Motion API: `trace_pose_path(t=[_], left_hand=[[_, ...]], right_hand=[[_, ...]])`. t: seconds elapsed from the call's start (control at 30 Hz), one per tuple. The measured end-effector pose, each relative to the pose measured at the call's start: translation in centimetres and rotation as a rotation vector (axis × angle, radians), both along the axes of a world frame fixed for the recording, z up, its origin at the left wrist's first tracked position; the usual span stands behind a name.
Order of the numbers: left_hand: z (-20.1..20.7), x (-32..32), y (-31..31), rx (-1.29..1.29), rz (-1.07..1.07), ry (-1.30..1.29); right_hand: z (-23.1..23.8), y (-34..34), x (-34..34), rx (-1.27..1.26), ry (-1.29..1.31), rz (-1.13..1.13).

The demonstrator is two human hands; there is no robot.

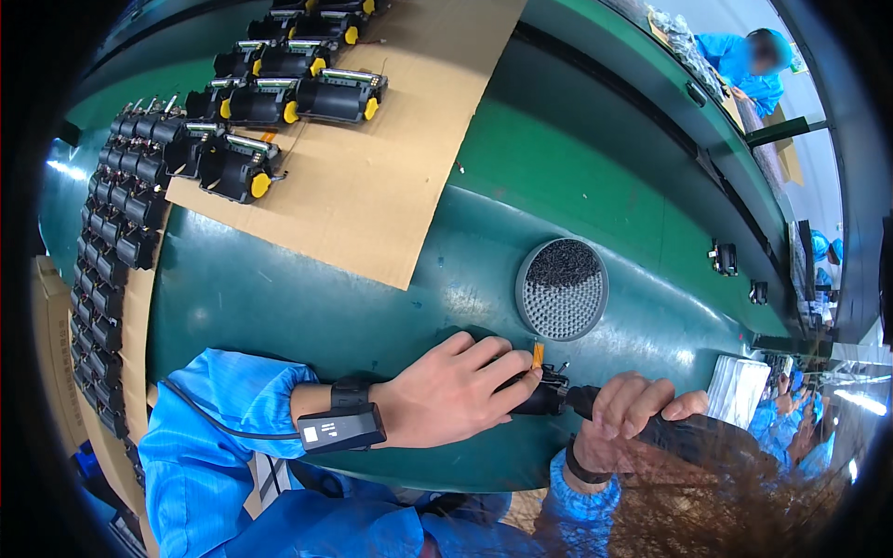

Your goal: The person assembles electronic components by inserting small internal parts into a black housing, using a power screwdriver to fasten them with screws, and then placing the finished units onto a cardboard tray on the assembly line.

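Note:
My left hand (460, 386) is closed on a small black plastic part (538, 402) at the front edge of the green table. An orange ribbon strip (539, 355) sticks up from the part beside my fingertips. In my right hand (621, 418) is a black powered screwdriver (693, 437), lying nearly level. Its tip points left and meets the right end of the part. The exact contact spot is too small to make out. Just beyond the hands sits a round grey dish (561, 322), with small black screws (563, 263) heaped at its far side.
Black housings with yellow knobs (244, 172) stand in rows on a cardboard sheet (391, 214) at far left. More black units (112, 251) line the left edge. Two loose units (723, 259) lie at right, near a pale stack (738, 386). Other people (749, 70) work beyond the bench.

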State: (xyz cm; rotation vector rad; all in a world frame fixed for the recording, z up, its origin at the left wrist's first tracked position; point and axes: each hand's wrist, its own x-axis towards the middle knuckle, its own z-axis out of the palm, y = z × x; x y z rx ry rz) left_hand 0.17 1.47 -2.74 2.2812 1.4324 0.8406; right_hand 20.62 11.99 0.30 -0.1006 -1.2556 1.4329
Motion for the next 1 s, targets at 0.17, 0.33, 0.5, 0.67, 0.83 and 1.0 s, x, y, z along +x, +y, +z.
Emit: trace_pose_path(t=[0.17, 0.33, 0.5, 0.67, 0.83, 1.0], left_hand=[[-0.3, 0.1, -0.1, 0.006, 0.002, 0.002], [-0.1, 0.1, -0.2, 0.002, 0.006, 0.023], [-0.2, 0.1, -0.2, 0.000, 0.002, 0.012], [-0.2, 0.0, -0.1, 0.011, 0.008, 0.023], [-0.1, 0.0, -0.3, 0.017, 0.003, 0.015], [-0.3, 0.0, -0.2, -0.008, 0.001, 0.004]], right_hand=[[-0.1, 0.0, 0.0, -0.013, -0.009, 0.020], [-0.3, -0.5, -0.4, -0.049, -0.008, -0.051], [-0.2, -0.6, -0.7, 0.018, -0.060, -0.036], [-0.6, -0.8, -1.2, 0.081, -0.072, -0.016], [-0.8, -0.9, -0.9, 0.089, -0.069, -0.036], [-0.1, -1.0, -0.9, 0.073, -0.120, 0.024]])
